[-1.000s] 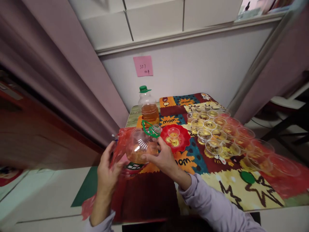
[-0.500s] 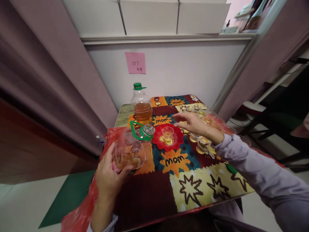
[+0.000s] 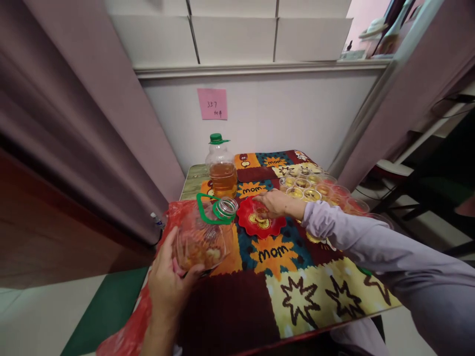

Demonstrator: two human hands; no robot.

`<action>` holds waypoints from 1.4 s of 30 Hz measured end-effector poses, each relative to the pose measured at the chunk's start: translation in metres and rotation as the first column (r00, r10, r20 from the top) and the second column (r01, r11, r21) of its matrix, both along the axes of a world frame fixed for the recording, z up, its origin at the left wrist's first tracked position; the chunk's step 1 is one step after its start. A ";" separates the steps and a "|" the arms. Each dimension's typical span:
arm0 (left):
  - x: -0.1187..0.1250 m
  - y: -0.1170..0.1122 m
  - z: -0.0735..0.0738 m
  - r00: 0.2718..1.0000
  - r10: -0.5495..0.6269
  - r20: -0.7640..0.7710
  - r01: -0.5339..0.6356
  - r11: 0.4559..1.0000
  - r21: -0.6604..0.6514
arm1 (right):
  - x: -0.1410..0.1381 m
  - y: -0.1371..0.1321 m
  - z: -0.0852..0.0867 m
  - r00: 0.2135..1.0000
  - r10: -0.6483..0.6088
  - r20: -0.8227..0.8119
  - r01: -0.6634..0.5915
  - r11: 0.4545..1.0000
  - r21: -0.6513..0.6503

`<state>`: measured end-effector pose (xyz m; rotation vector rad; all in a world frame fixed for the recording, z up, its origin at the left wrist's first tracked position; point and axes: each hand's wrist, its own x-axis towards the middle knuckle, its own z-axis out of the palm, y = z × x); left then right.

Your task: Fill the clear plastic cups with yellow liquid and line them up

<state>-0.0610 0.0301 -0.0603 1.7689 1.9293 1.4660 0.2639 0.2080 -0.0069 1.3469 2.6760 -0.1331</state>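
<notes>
My left hand (image 3: 168, 272) grips the base of a clear plastic jug (image 3: 204, 240) with a green handle. The jug is tilted, its uncapped mouth pointing up and to the right, and some liquid lies in its lower part. On the red scalloped plate (image 3: 247, 229) stands a small clear plastic cup (image 3: 259, 211). The fingers of my right hand (image 3: 276, 203) are around this cup's rim, partly hiding it. To the right of that hand are several similar cups (image 3: 312, 194) holding yellowish liquid, some covered by my sleeve.
A capped jug of amber liquid (image 3: 223, 179) stands at the back left. A patterned cloth (image 3: 272, 252) covers the table, and red plastic sheeting (image 3: 128, 324) hangs over its left edge. Behind the table is a wall with a pink note (image 3: 213, 104).
My right hand has come left and down onto the cup on the red plate and closed around it. My left hand still holds the tilted jug. The view has shifted slightly.
</notes>
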 end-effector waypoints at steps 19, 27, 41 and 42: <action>-0.019 -0.004 -0.014 0.995 0.057 -0.082 -0.055 0.998 0.024 | 0.040 0.084 0.056 0.917 -0.344 -0.202 0.363 0.930 0.063; -0.018 -0.008 -0.011 0.987 0.122 -0.103 -0.120 0.993 0.022 | 0.059 0.147 0.022 0.836 -0.539 -0.105 0.549 0.826 0.128; -0.058 -0.014 -0.029 0.967 0.153 -0.205 -0.159 0.987 -0.015 | 0.077 0.185 -0.035 0.815 -0.578 0.038 0.577 0.816 0.038; -0.056 -0.014 -0.028 0.967 0.170 -0.190 -0.176 0.984 -0.018 | 0.077 0.185 -0.036 0.817 -0.575 0.033 0.574 0.818 0.037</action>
